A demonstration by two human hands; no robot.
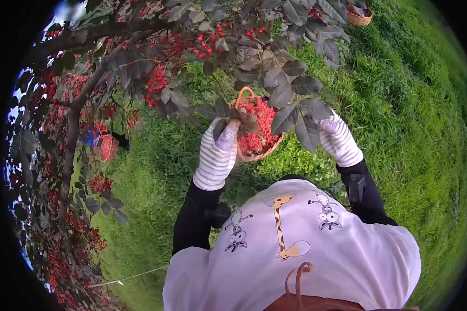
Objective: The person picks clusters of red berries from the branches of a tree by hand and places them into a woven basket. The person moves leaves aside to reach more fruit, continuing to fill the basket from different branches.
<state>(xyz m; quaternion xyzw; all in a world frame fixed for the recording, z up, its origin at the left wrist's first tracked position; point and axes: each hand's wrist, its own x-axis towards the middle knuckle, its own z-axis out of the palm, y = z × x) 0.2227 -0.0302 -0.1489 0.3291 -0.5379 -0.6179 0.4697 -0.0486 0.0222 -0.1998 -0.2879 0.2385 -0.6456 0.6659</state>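
Observation:
My left hand (217, 154), in a striped glove with bare fingertips, is closed in a pinch on a small leafy twig (221, 110). Just beyond its fingers a wicker basket (264, 154) with an orange handle holds a heap of red berries (257, 122). Over on the other side, my right hand (340, 139) wears a matching glove and is curled at the edge of a drooping leafy branch (307, 132). Leaves cover its fingertips, so what they grip is hidden. That branch hangs partly in front of the basket.
Above and left spreads a tree limb (75, 119) with dark leaves and red berry clusters (156, 83). A second basket (360, 19) sits on the grass at the top right. Another reddish basket (108, 147) appears at left, and a thin cord (135, 276) crosses lower left.

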